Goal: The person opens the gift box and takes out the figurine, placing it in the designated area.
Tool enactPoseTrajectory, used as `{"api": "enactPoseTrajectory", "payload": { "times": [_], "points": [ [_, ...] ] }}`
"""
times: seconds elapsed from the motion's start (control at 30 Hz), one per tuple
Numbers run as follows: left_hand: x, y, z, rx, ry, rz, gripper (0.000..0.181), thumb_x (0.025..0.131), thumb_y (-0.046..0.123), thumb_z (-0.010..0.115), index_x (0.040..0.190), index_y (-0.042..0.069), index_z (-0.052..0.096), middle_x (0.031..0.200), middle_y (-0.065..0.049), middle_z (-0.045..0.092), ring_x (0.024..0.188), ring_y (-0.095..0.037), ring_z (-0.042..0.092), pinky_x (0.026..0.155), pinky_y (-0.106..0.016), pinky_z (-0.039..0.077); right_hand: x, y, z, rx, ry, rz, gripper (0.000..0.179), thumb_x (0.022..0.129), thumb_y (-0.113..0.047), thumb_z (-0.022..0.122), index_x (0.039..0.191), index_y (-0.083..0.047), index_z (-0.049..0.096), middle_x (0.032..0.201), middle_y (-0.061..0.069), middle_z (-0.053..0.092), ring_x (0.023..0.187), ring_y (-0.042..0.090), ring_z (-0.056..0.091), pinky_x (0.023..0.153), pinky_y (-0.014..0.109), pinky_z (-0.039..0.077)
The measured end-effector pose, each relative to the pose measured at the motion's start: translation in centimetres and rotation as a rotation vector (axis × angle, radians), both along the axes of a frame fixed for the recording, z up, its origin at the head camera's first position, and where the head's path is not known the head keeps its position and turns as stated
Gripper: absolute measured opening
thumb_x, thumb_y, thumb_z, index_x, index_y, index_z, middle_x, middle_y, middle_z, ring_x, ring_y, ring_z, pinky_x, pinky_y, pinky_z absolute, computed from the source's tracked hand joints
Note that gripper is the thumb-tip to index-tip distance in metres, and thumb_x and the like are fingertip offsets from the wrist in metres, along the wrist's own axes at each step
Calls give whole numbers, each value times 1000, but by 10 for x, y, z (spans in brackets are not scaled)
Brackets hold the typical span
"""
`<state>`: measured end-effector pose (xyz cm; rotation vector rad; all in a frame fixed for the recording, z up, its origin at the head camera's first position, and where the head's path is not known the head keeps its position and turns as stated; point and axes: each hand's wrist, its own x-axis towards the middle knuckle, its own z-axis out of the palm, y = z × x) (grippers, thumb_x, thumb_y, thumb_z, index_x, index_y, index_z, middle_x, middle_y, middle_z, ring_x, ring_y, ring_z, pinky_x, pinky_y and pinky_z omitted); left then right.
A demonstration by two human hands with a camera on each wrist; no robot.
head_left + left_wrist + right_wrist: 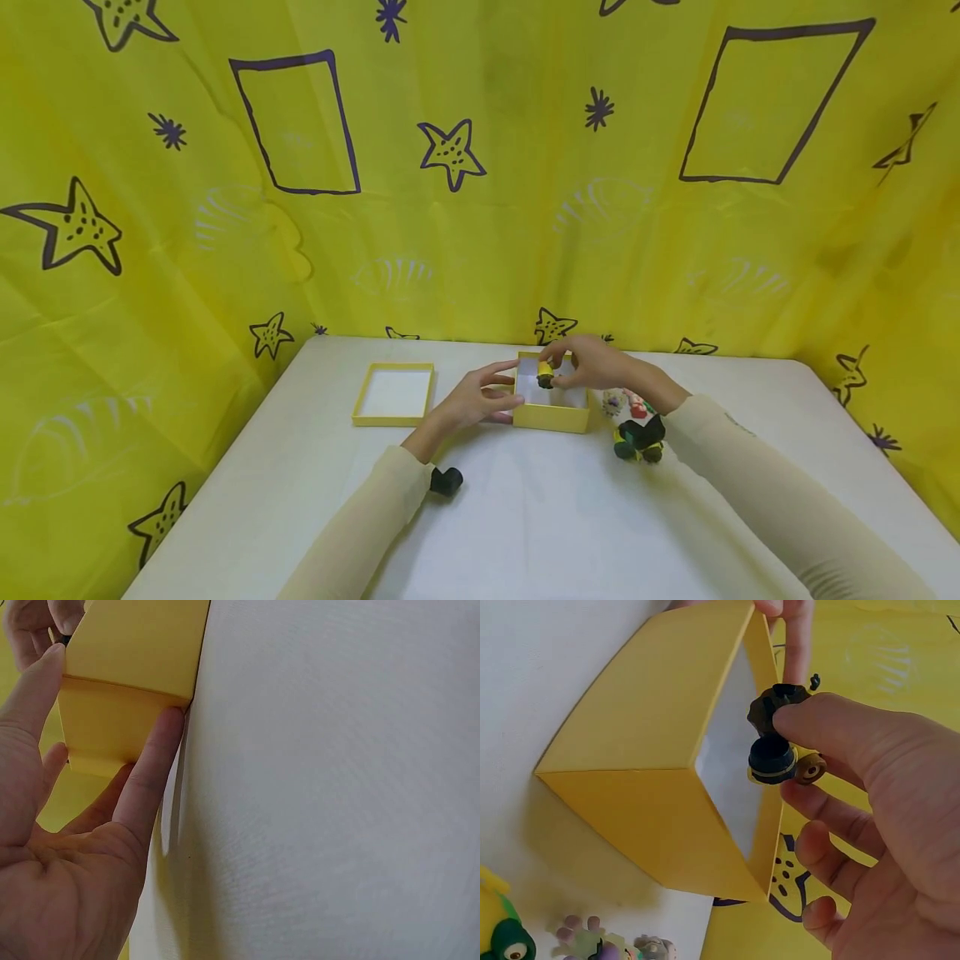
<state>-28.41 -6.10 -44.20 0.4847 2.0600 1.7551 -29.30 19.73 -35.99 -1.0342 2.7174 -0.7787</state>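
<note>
Over the open top of a yellow box (551, 418) with a white inside, my right hand (596, 362) pinches a small yellow-and-black toy (545, 375) between thumb and fingers. The right wrist view shows the toy's dark, ridged end and a small brown round part, beside the box rim. My left hand (480, 398) spans the box's left end. Its extended fingers touch the box wall, one fingertip (171, 724) low at the corner near the table, another digit up at the rim.
A shallow yellow-edged lid (392, 392) lies white side up left of the box. To the right are several small toys, including a red-and-white one (638, 407), a purple-and-cream one (581, 939) and a green-and-yellow one (510, 941). A yellow patterned curtain (480, 250) hangs behind the white table (525, 517).
</note>
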Motion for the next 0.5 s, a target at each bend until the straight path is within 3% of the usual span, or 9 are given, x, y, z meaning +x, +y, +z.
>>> {"api": "enactPoseTrajectory", "payload": {
  "times": [0.5],
  "points": [
    [1,0,2,0,-11,-1,75,94,18,78,159,22,41,150,-18,48,123,-32,62,84,-41,63,0,5,8,-13,17,-44,36,90,-12,77,125,-6,70,105,8,68,68,16,49,59,27,46]
  ]
}}
